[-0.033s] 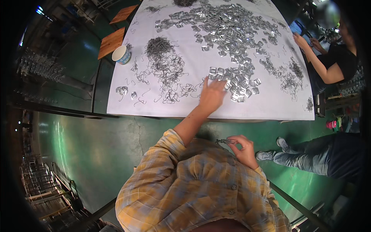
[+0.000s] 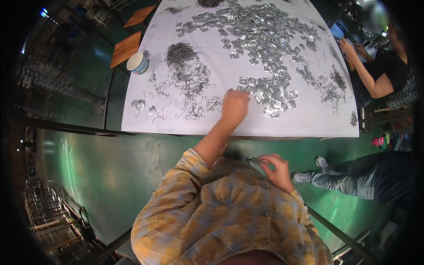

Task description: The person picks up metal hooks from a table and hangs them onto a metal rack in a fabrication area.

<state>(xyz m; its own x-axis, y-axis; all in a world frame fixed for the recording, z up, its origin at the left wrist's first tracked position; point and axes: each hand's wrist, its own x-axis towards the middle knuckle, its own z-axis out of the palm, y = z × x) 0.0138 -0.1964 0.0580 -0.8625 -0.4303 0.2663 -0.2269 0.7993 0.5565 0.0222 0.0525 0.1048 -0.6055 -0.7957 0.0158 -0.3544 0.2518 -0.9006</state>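
My left hand (image 2: 235,107) is over the white-covered table, its fingers curled down and drawn together; whatever lies beneath them is hidden. Just past its fingertips are small shiny metal buckle-like plates (image 2: 277,95), and loose bent wire hooks (image 2: 194,104) lie to its left. In front of my body, off the table edge, my right hand (image 2: 276,171) pinches a small bunch of dark wire hooks (image 2: 252,160) between thumb and fingers.
A big heap of metal plates (image 2: 260,31) covers the table's far middle. A denser hook pile (image 2: 180,53) lies left of it, near a paper cup (image 2: 138,63) at the left edge. Another person's arm (image 2: 364,73) is at the right side, beside wire piles (image 2: 331,90).
My left hand has shifted a little left, away from the metal plates, and its spread fingers have curled in. The right hand stays in place with its hooks.
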